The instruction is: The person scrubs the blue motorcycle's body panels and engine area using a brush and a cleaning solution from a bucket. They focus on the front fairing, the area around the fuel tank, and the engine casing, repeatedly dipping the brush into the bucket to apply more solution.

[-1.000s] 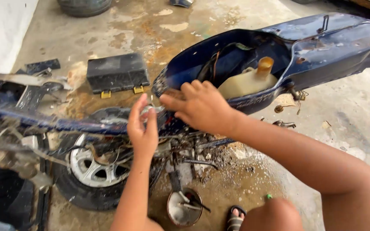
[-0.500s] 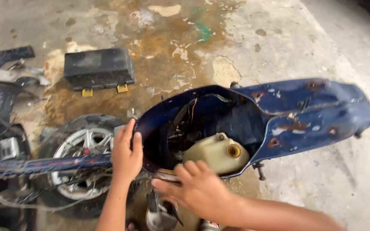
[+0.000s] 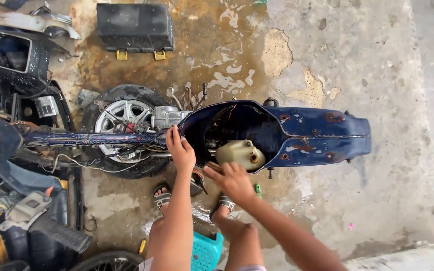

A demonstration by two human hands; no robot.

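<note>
At the far left lay a heap of dark stripped panels [image 3: 11, 165] and a tangle of wires; above them, near the top edge, a black case with yellow latches [image 3: 135, 27] sat shut on the stained concrete floor [image 3: 357, 60]; just right of the heap the alloy wheel [image 3: 122, 125] lay flat beneath the thin frame rail [image 3: 81, 137]. Your left hand [image 3: 181, 150] rested with the fingers spread flat and upright against the front lip of the blue rear body shell [image 3: 307, 134], gripping nothing that I could see; you braced it well there, and I judge the shell would have handled best with that palm kept pressing square so the rusted edge did not twist. Your right hand [image 3: 233, 181] curled loosely over the near rim of the shell, just below the cream plastic tank [image 3: 240, 153]; whether those fingers pinched the rim or only touched it I cannot tell. The tank sat inside the open hollow of the shell, cap towards you, tilted a little; a lift would have called for both hands rising evenly, lest the tank or the cables snag. Your sandalled feet [image 3: 163, 197] stood either side of a teal stool [image 3: 206, 251], close under the work.
</note>
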